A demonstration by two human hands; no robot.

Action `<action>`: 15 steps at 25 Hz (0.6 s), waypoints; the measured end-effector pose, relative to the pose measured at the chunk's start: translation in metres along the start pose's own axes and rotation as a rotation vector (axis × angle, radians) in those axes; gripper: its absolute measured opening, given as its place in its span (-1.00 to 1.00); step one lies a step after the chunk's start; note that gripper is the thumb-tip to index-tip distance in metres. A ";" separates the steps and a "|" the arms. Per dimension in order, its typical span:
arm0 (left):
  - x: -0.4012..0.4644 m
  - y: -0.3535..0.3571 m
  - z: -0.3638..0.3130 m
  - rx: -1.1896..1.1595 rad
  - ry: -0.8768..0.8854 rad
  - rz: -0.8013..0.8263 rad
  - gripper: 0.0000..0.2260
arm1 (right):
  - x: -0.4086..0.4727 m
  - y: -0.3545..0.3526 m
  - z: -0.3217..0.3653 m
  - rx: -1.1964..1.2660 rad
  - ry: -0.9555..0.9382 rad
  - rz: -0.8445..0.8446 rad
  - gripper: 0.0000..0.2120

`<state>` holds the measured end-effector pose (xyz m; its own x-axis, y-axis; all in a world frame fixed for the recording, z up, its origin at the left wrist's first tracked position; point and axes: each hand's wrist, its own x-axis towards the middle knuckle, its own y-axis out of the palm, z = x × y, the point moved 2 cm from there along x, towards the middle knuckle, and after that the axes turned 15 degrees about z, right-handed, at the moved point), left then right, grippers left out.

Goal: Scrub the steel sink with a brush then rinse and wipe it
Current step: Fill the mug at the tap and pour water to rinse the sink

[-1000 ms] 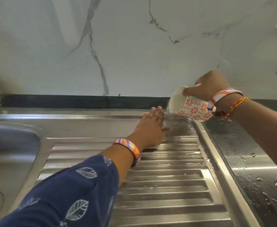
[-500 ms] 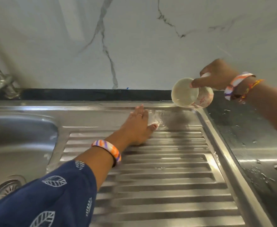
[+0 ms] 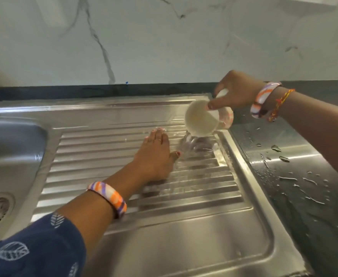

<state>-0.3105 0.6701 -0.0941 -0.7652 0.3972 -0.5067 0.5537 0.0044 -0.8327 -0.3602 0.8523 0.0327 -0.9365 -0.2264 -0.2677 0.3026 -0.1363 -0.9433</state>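
The right hand (image 3: pixel 235 90) grips a tipped cup (image 3: pixel 202 118), pouring water near the sink's (image 3: pixel 164 246) far right corner. The flat, open left hand (image 3: pixel 154 154) rubs the wet ridges to rinse them.

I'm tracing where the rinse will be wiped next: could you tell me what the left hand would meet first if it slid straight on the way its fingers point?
The left hand lies flat on the ribbed drainboard, fingers pointing toward the wall. It would probably meet the raised back rim first, though depth is unclear.
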 end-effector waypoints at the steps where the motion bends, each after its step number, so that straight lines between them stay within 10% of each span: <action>1: 0.001 -0.001 -0.008 -0.001 0.026 -0.029 -0.39 | -0.002 -0.003 0.001 0.072 0.023 -0.002 -0.70; 15: -0.032 0.040 0.011 0.080 0.123 -0.083 -0.36 | -0.048 0.027 0.082 -0.507 0.019 -0.111 -0.56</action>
<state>-0.2668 0.6476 -0.1137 -0.7583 0.5083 -0.4082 0.4587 -0.0288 -0.8881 -0.2929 0.7802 0.0361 -0.9627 -0.2188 -0.1592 0.0814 0.3271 -0.9415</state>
